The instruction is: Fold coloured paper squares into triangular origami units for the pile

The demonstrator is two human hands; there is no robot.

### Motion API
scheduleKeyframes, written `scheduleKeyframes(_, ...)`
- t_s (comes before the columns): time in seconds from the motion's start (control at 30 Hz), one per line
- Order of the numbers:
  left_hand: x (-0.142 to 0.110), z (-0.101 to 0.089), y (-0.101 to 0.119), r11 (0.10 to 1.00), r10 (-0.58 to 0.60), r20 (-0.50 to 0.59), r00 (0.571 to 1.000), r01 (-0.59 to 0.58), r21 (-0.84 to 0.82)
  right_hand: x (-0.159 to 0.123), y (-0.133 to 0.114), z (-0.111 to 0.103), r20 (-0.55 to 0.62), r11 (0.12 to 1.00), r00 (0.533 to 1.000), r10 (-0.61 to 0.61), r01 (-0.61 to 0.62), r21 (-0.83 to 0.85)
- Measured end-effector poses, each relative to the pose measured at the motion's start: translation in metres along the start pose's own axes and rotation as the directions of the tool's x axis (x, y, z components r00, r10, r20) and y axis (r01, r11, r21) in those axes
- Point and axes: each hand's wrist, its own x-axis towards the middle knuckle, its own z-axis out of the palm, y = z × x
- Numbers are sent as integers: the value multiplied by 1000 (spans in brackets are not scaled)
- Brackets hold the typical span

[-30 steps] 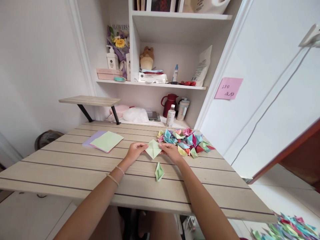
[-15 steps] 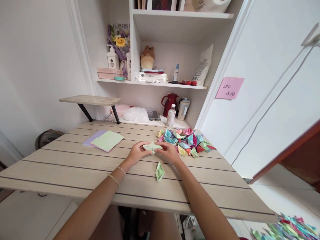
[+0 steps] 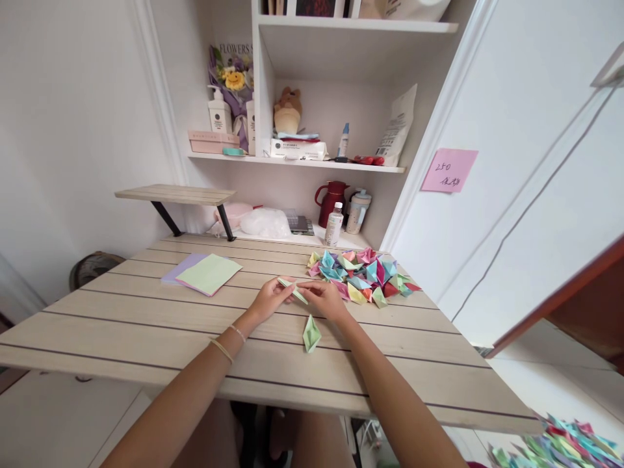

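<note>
My left hand (image 3: 270,299) and my right hand (image 3: 325,299) meet over the middle of the wooden table (image 3: 146,325). Between their fingertips they pinch a pale green folded paper (image 3: 293,290), now a narrow strip seen almost edge-on. A finished green folded piece (image 3: 311,334) lies on the table just in front of my hands. To the right of my right hand sits a pile of coloured folded pieces (image 3: 363,276). A stack of flat sheets (image 3: 202,273), green on top of purple and pink, lies to the left.
Behind the table a counter holds a red kettle (image 3: 330,203), a water bottle (image 3: 333,225) and a jug. Shelves above carry bottles, a box and a plush toy. A pink note (image 3: 448,170) hangs on the right wall. More folded pieces (image 3: 560,445) lie at bottom right.
The green paper was a broad flat kite shape a second ago. My hands have folded it together into a thin strip and drawn slightly closer.
</note>
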Motion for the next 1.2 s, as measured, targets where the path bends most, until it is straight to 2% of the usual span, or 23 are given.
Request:
scheduleKeyframes(0.3, -2, 1, 0, 997, -27, 5, 1000, 26, 78, -2, 1, 2, 81, 998, 996, 49, -46, -41)
scheduleKeyframes(0.5, -1, 0, -1, 995, -24, -12, 1000, 25, 95, -2, 2, 1, 62, 997, 996, 71, -71, -5)
scheduleKeyframes(0.7, -1, -1, -4, 993, -39, 4, 999, 38, 108, -4, -3, 2, 159, 999, 986, 39, -38, -8)
scheduleKeyframes(0.87, 0, -2, -6, 991, 2, 44, 999, -8, 137, -3, 0, 1, 113, 990, 994, 7, 9, -141)
scheduleKeyframes(0.97, -2, -2, -8, 973, 39, 78, 996, -56, 222, -4, 1, 1, 81, 967, 997, 12, 10, -256)
scheduleKeyframes(1.1, -5, -1, -8, 887, 118, 90, 989, -146, 439, -7, -5, 3, 103, 911, 993, 53, -6, -412)
scheduleKeyframes(1.2, -8, 6, -5, 817, 203, 114, 972, -233, 528, -7, -14, 6, 62, 826, 993, 99, -47, -561)
